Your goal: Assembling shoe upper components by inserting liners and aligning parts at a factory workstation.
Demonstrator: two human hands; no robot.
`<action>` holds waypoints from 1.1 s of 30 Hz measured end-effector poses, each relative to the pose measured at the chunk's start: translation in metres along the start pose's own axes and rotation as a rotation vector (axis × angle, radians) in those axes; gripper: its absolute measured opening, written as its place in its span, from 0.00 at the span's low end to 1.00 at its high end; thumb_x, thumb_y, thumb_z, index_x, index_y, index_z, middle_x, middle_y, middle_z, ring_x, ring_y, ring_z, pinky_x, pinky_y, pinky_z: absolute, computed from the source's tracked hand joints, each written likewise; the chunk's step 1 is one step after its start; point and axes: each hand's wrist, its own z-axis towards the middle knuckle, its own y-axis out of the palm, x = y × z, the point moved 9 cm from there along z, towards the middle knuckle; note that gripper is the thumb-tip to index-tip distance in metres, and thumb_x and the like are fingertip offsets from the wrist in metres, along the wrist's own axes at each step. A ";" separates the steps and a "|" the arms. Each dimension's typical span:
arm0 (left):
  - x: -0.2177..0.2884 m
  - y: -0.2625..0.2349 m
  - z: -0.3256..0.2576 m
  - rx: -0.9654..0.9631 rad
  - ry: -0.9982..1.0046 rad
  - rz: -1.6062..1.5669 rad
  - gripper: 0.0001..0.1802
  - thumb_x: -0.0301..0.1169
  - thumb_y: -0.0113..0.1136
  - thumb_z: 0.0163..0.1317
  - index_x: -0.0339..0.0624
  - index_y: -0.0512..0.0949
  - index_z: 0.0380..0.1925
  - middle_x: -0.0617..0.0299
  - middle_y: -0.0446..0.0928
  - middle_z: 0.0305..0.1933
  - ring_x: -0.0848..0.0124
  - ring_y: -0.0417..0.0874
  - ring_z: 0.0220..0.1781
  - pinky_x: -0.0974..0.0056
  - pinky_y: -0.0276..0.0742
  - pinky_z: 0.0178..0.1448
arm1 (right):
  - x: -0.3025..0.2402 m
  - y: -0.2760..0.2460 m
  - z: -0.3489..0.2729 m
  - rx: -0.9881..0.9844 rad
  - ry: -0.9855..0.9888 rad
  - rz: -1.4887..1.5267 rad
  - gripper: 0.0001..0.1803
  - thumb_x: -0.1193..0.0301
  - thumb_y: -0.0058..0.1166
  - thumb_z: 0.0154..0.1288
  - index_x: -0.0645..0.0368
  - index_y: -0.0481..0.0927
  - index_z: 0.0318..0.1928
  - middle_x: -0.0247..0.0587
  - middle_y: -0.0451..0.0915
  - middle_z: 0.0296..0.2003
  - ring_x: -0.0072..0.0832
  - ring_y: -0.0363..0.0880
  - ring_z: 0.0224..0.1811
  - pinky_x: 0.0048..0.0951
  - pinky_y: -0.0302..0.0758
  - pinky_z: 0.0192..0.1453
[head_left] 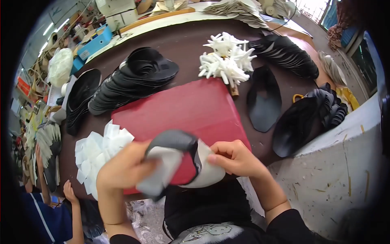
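The dark brown table [187,38] carries a red pad [183,103] at its near edge. White tabs [95,152] heap by the near left corner. Toward the left edge lie a fanned black stack [130,83] and black pieces [81,95]. A spiky white pile [227,59] sits right of middle; nearer the right edge lie an oval black piece [264,99] and another fanned stack [286,55].

Tube lights [48,29] glow left of the brown desk [187,53], and a barred window [316,8] blazes beyond its right end!
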 end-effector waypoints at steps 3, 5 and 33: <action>-0.038 -0.022 0.061 0.271 -0.140 0.818 0.23 0.23 0.51 0.56 0.41 0.75 0.55 0.52 0.82 0.48 0.54 0.82 0.39 0.57 0.77 0.48 | 0.021 -0.008 -0.018 0.419 0.003 -0.386 0.11 0.68 0.58 0.67 0.64 0.83 0.39 0.34 0.78 0.20 0.28 0.71 0.21 0.25 0.70 0.29; -0.066 -0.013 0.090 0.380 -0.191 1.091 0.29 0.26 0.55 0.58 0.43 0.69 0.62 0.50 0.78 0.55 0.52 0.80 0.45 0.53 0.75 0.52 | 0.018 -0.016 -0.027 0.573 -0.057 -0.583 0.09 0.69 0.58 0.66 0.64 0.83 0.38 0.37 0.78 0.20 0.29 0.71 0.20 0.26 0.71 0.28; 0.033 0.164 0.222 0.295 0.338 0.220 0.08 0.29 0.58 0.59 0.35 0.72 0.32 0.43 0.81 0.29 0.47 0.82 0.27 0.53 0.76 0.31 | 0.015 -0.178 -0.122 1.336 0.386 -1.245 0.23 0.53 0.62 0.63 0.61 0.83 0.43 0.46 0.75 0.43 0.38 0.77 0.40 0.34 0.75 0.44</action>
